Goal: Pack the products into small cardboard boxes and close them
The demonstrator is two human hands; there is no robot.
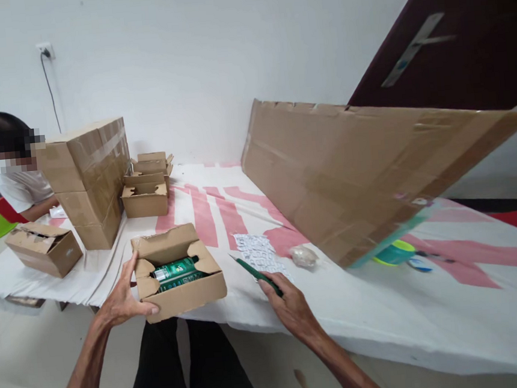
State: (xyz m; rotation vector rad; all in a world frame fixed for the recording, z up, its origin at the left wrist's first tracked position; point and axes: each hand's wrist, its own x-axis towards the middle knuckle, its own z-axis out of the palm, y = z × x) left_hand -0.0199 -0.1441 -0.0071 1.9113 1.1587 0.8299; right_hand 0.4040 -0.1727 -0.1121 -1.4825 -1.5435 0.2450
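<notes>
My left hand grips the left end of an open cardboard box, thumb on its near side. The box is tilted toward me at the table's front edge. Inside lie green, cylinder-shaped packages with printed labels; their exact kind I cannot tell. To the right of the box, my right hand is closed round a slim green pen-like tool with a thin pointed tip, aimed toward the box and apart from it. Beyond the tool lies a sheet of small white printed labels.
Stacked taped cartons rise at the left, with a person behind them. A small carton and open boxes stand nearby. A large cardboard panel leans at the right, by a clear plastic bundle and a tape roll.
</notes>
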